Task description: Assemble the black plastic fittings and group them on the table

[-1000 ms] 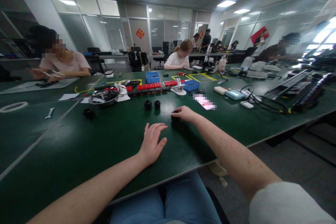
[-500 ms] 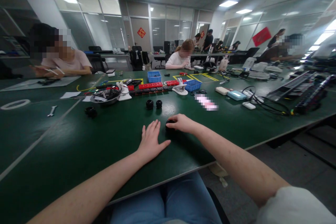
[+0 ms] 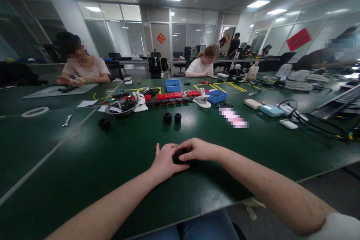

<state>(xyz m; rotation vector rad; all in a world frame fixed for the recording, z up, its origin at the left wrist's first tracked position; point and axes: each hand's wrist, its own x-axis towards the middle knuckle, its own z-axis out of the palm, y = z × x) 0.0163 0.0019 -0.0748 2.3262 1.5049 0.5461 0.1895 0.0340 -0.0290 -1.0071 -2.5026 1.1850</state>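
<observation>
A small black round part (image 3: 179, 155) sits between both my hands on the green table (image 3: 84, 165). My left hand (image 3: 165, 161) curls around its left side. My right hand (image 3: 201, 149) grips it from the right and top. Most of the part is hidden by my fingers. Two similar black round parts (image 3: 172, 117) stand side by side farther back on the table, and another black part (image 3: 104, 123) lies to the far left.
Behind are a row of red blocks (image 3: 168, 95), two blue bins (image 3: 173, 85), a white clamp (image 3: 201, 100), a bowl of cables (image 3: 120, 106), a wrench (image 3: 66, 120), a tape ring (image 3: 35, 111) and cabled devices (image 3: 287, 114) at right. Other people sit at the far edge.
My right hand dragged the black part toward me along the table. My left hand, flat and open before, has closed onto the part's left side. The view shifted left.
</observation>
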